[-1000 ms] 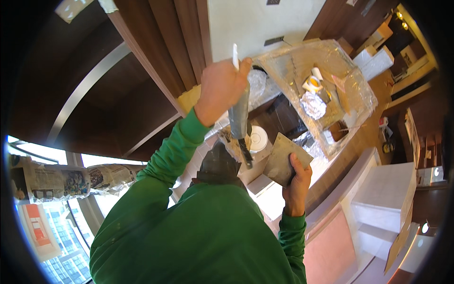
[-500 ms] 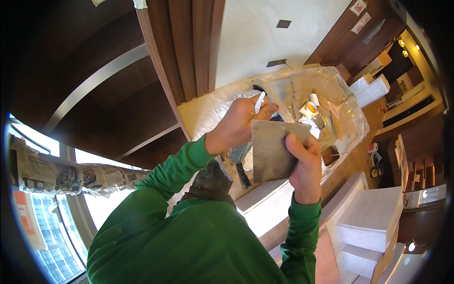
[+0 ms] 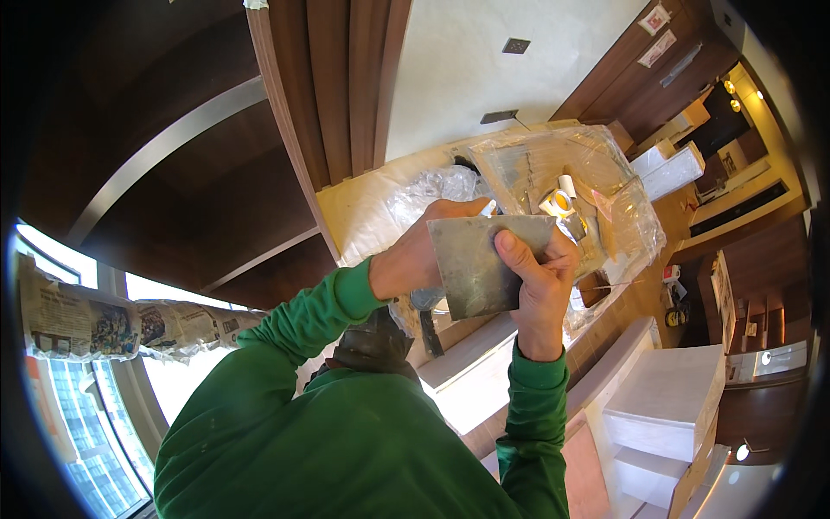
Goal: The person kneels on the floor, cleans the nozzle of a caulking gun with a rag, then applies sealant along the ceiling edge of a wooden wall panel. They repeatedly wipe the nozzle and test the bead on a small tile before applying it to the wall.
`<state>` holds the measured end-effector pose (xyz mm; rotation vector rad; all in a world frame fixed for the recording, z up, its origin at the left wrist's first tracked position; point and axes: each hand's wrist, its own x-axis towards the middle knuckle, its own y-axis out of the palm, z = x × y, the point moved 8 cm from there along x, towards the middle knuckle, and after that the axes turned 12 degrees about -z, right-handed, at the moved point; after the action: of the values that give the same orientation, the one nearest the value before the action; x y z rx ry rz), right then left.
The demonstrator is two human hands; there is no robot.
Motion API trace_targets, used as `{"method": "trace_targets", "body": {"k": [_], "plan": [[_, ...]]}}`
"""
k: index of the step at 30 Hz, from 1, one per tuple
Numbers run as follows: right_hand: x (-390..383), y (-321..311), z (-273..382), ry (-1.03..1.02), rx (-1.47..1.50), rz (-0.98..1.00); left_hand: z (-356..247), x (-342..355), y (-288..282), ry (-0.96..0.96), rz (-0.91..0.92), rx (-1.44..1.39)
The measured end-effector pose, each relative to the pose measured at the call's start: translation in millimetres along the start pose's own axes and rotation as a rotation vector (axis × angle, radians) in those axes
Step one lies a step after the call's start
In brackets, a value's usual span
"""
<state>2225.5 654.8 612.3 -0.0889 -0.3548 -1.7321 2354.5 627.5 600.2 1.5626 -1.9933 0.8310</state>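
Observation:
A thin grey square plate (image 3: 474, 275) with a smudged, dull face is upright before me. My right hand (image 3: 540, 290) is closed on its right side, thumb pressed flat on the near face and the other fingers behind. My left hand (image 3: 408, 249) reaches behind the plate's upper left edge, so most of its fingers are hidden. From that hand pokes the end of a white marker-like stick (image 3: 488, 208), just above the plate's top edge. Whether the stick touches the plate I cannot tell.
Beyond my hands a low surface wrapped in clear plastic (image 3: 635, 229) carries a tape roll (image 3: 558, 204) and other loose items. White box-like steps (image 3: 666, 394) stand at right. Dark shelving (image 3: 207, 173) and a newspaper-wrapped rail (image 3: 78, 320) lie to the left.
The plate and my right hand have shifted a little left. My left hand has lowered behind the plate, and the white stick, which stood in full view, now shows only its end.

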Motion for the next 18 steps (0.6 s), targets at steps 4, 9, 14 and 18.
{"method": "trace_targets", "body": {"k": [4,9,14,18], "plan": [[12.4,-14.6,27.5,-0.195,-0.009,-0.232,-10.7,0.5,6.5,-0.058,-0.040,-0.118],[18.9,-62.2,69.0,-0.177,0.171,-0.390,-11.5,-1.8,5.5,-0.254,-0.111,0.047],[-10.6,-78.4,56.7,0.070,0.061,-0.343,-15.6,4.2,-4.4,-0.211,-0.153,-0.020],[-12.9,-83.7,91.6,0.151,-0.229,-0.167,-24.6,1.8,6.4,-0.185,-0.097,0.049]]}}
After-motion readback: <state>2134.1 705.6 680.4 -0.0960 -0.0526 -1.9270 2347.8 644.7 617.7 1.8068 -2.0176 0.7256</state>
